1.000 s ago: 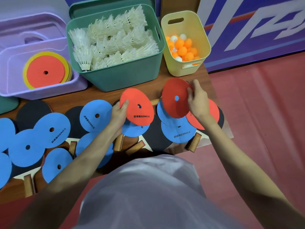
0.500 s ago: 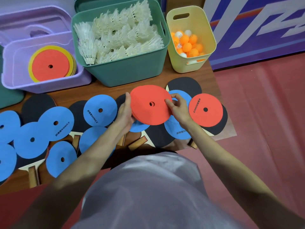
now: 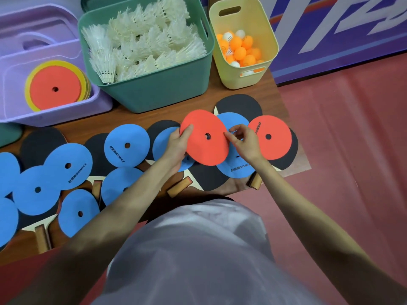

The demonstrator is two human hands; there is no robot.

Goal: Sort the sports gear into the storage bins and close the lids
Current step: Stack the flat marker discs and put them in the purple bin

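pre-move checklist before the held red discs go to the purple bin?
1. Left hand grip on the red disc: ok, thumb over its edge.
2. Right hand free: cannot tell, fingertips at the disc's right edge.
3. Purple bin open: ok, discs already inside.
4. Path left over the blue discs: ok, nothing tall.
5. Red disc on table collected: not ok.

The person is wearing a loose, pale grey shirt (image 3: 193, 256) with soft creases; both forearms are showing bare, and the left hand (image 3: 176, 148) and right hand (image 3: 244, 143) are wearing nothing.
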